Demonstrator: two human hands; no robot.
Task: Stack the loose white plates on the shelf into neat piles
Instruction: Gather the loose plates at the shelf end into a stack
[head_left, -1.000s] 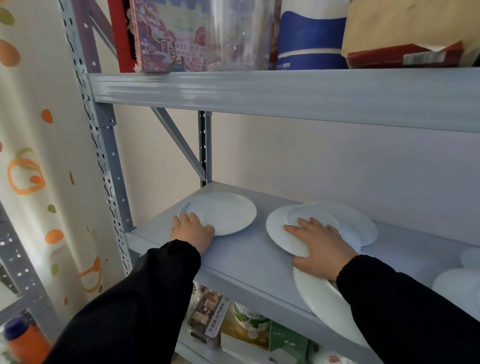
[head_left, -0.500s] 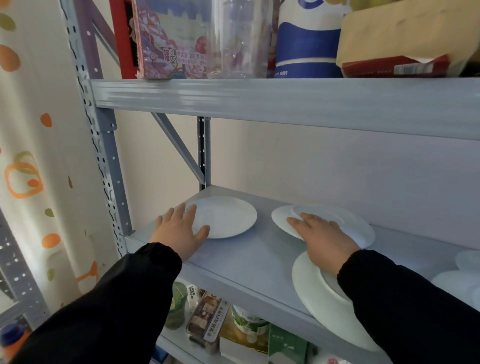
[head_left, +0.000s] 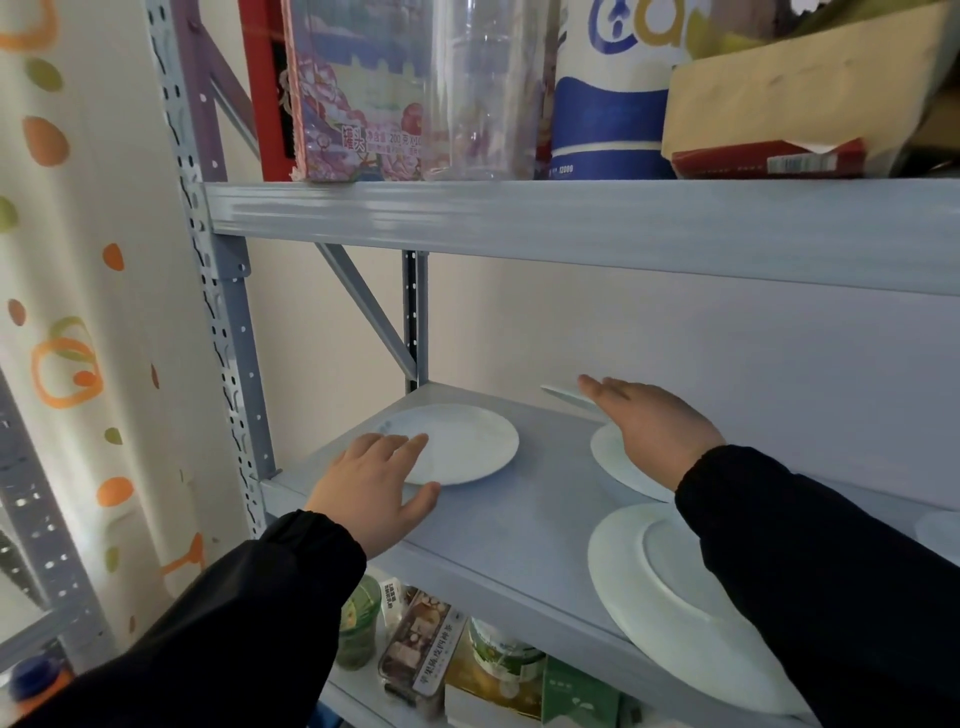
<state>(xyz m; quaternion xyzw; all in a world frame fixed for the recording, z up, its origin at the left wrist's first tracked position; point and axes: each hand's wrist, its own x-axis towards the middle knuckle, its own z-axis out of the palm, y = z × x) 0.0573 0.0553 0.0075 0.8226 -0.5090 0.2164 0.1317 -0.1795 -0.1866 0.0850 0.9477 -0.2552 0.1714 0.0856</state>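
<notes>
On the grey shelf (head_left: 524, 525), a white plate (head_left: 462, 441) lies at the left. My left hand (head_left: 376, 486) rests on its near rim with fingers spread and the thumb by its edge. My right hand (head_left: 649, 423) holds a small white plate (head_left: 566, 396) lifted off the shelf and tilted; only its thin edge shows beyond my fingers. Below that hand, another white plate (head_left: 618, 465) lies flat. A large white plate (head_left: 623, 582) sits at the front right, overhanging the shelf's edge and partly hidden by my right sleeve.
A further white plate's rim (head_left: 940, 530) shows at the far right. The upper shelf board (head_left: 571, 218) hangs low overhead, loaded with a clear jar (head_left: 488, 88) and boxes. A diagonal brace (head_left: 363, 306) and upright posts stand at the left. Packaged food fills the shelf below.
My right hand has lifted the small plate off the plate beneath it, up and toward the back. My left hand slid further onto the left plate's rim. The camera moved closer.
</notes>
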